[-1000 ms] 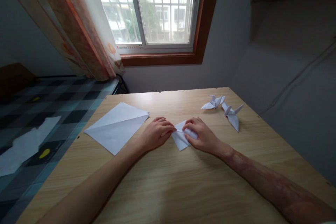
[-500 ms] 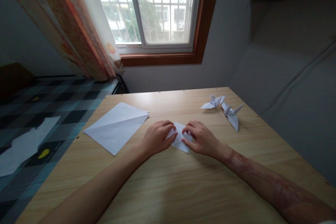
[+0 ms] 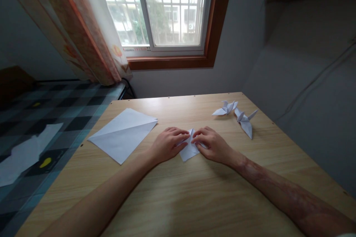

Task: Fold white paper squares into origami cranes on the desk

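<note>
A small piece of folded white paper (image 3: 189, 152) lies on the wooden table between my two hands. My left hand (image 3: 169, 145) grips its left side, thumb and fingers closing over the edge. On the opposite side my right hand (image 3: 213, 145) has its curled fingers and thumb on the paper's right part. The fingers cover both side corners, while the top tip and the lower part show. Two folded white paper cranes, a farther one (image 3: 226, 109) and a nearer one (image 3: 245, 121), stand beyond my right hand.
A large creased white paper sheet (image 3: 125, 137) lies on the table (image 3: 167, 200) to the left. Left of the table is a bed with a checked cover (image 3: 16, 118), bearing more white paper (image 3: 27, 152). A window and curtain are behind.
The folded paper has turned between my hands: its lower corner now points down and slightly left instead of right. My fingers have shifted slightly along it.
</note>
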A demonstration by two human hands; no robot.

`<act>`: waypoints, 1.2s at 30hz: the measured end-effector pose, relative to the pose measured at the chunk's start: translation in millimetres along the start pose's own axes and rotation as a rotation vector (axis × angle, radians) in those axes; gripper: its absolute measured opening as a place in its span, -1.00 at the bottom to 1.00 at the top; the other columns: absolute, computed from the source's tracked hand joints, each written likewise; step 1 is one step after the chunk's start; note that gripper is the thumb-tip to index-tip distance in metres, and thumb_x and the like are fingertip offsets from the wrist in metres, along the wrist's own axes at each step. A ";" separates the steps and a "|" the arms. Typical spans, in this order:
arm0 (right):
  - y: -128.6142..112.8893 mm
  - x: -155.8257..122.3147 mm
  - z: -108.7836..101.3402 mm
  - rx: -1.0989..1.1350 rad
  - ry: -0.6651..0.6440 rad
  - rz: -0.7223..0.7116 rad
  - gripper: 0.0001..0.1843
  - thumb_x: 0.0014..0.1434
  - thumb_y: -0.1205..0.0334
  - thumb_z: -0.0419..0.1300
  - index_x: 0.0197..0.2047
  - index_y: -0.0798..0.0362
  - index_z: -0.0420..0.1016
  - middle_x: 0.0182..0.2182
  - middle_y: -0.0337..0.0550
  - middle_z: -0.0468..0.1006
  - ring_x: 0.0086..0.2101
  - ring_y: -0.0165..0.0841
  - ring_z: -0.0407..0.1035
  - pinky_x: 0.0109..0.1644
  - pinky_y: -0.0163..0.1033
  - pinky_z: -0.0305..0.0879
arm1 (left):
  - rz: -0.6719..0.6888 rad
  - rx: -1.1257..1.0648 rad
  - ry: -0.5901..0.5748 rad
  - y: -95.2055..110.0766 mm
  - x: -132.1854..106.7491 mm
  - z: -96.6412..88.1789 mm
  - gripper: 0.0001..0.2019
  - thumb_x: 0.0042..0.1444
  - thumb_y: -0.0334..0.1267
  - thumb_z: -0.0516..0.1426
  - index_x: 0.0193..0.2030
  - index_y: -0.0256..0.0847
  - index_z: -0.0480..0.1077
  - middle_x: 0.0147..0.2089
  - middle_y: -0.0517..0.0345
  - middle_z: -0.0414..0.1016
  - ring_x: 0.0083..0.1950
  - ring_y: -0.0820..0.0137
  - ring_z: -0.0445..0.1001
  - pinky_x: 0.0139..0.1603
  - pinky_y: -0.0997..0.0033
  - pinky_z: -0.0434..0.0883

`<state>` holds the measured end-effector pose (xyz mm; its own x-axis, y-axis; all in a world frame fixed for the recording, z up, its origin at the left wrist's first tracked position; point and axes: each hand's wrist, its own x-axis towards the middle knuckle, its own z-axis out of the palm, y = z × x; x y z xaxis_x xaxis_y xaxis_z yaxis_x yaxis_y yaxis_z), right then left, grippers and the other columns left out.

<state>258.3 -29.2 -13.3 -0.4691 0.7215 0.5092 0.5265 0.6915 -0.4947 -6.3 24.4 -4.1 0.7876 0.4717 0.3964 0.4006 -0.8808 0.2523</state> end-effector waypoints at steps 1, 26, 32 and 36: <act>0.1 0.1 0.1 -0.010 -0.003 -0.001 -0.71 0.29 0.48 0.33 -0.03 -0.09 0.68 -0.04 -0.11 0.69 0.00 -0.13 0.51 0.19 0.02 0.44 | 0.003 0.011 -0.005 -0.1 -0.1 -0.3 -0.73 0.54 -0.16 0.14 0.23 -0.04 0.59 0.24 0.06 0.69 0.19 0.19 0.65 0.25 0.09 0.50; 9.0 -0.4 1.7 -0.072 0.038 0.108 -0.82 0.34 0.27 0.42 0.00 -0.10 0.67 0.01 -0.09 0.70 0.04 -0.11 0.55 0.19 0.08 0.43 | 0.021 -0.001 -0.022 -2.3 -2.5 2.8 -0.71 0.47 -0.06 0.22 0.22 -0.03 0.63 0.24 0.01 0.67 0.18 0.15 0.66 0.28 0.05 0.53; 10.4 0.0 2.1 -0.046 0.041 0.124 -0.83 0.33 0.27 0.42 -0.02 -0.10 0.67 0.02 -0.09 0.68 0.04 -0.13 0.55 0.20 0.06 0.44 | -0.007 -0.061 -0.027 -2.8 -3.3 3.3 -0.73 0.44 -0.09 0.25 0.19 -0.01 0.63 0.24 0.00 0.65 0.19 0.15 0.65 0.26 0.06 0.55; 10.2 0.0 1.8 -0.056 0.037 0.135 -0.81 0.33 0.27 0.42 0.00 -0.10 0.65 0.09 -0.06 0.65 0.11 -0.10 0.52 0.25 0.09 0.43 | -0.006 -0.064 -0.029 -0.9 -3.3 2.6 -0.74 0.45 -0.13 0.24 0.19 0.00 0.64 0.26 0.01 0.65 0.20 0.15 0.65 0.26 0.05 0.54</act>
<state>262.4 -22.0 -19.6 -0.3654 0.8055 0.4666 0.6222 0.5841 -0.5212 -8.0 23.6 -7.9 0.7987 0.4748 0.3695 0.3752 -0.8732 0.3110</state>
